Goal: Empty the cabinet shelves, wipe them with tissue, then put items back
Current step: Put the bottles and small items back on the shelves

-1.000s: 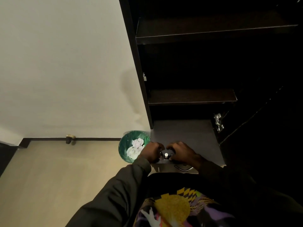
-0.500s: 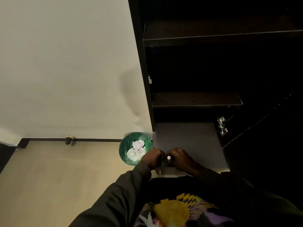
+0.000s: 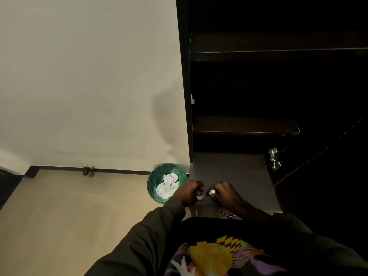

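A dark open cabinet fills the right side, with an upper shelf [image 3: 278, 50] and a lower shelf [image 3: 245, 126], both bare as far as the dim light shows. Below them lies a grey surface [image 3: 235, 170]. Over its front edge my left hand [image 3: 188, 193] grips a small object with a white end [image 3: 199, 197]. My right hand [image 3: 226, 193] grips another small white-tipped object [image 3: 212, 192]. The two hands are a short gap apart. What the objects are I cannot tell.
A green bin [image 3: 157, 176] holding crumpled white tissues [image 3: 169, 185] stands on the floor left of the cabinet, against the wall. A metal handle [image 3: 226, 213] shows below my right hand. A hinge [image 3: 273, 158] glints on the open door at right. A doorstop [image 3: 87, 169] sits at the skirting.
My hands were pressed together around one small item; now they have pulled apart, each holding a white-tipped piece. The camera view shifted slightly.
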`<state>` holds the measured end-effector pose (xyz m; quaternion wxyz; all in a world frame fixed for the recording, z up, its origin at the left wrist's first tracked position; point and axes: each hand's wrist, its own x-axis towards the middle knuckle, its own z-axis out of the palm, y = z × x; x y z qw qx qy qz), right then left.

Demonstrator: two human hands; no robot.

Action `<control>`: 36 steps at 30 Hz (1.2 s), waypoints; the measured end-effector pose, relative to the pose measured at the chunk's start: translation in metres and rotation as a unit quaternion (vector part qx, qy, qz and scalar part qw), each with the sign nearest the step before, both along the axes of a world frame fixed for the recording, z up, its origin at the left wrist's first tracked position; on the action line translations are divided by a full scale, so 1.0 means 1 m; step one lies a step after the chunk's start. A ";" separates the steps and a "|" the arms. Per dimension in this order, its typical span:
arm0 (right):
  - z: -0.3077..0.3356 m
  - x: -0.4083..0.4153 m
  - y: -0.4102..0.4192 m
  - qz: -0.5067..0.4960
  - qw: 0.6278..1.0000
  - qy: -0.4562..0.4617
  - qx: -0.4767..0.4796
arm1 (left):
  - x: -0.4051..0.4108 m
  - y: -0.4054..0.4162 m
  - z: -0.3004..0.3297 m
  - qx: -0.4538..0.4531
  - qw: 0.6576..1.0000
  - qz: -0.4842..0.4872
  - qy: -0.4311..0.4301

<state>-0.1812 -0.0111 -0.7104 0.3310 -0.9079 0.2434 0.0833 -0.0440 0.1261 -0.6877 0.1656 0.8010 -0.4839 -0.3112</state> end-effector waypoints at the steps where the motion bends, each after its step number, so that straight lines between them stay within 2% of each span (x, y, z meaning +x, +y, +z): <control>1: 0.002 -0.001 -0.001 -0.018 1.000 0.004 0.002 | 0.000 0.000 0.002 -0.009 1.000 0.011 0.008; 6: 0.032 0.000 -0.016 -0.103 0.995 -0.008 0.005 | 0.001 -0.003 0.014 -0.096 0.993 0.059 0.023; 13: 0.129 0.008 -0.050 -0.085 0.995 -0.044 0.024 | 0.000 -0.037 0.079 -0.245 0.965 0.092 0.032; 20: 0.245 -0.002 -0.073 -0.091 0.990 -0.103 -0.015 | -0.004 -0.075 0.180 -0.354 0.931 0.068 0.062; 30: 0.419 -0.034 -0.075 -0.058 0.985 -0.157 -0.042 | -0.024 -0.081 0.339 -0.452 0.879 0.026 0.152; 36: 0.545 -0.057 -0.074 -0.053 0.966 -0.239 -0.084 | -0.028 -0.094 0.461 -0.523 0.840 -0.044 0.138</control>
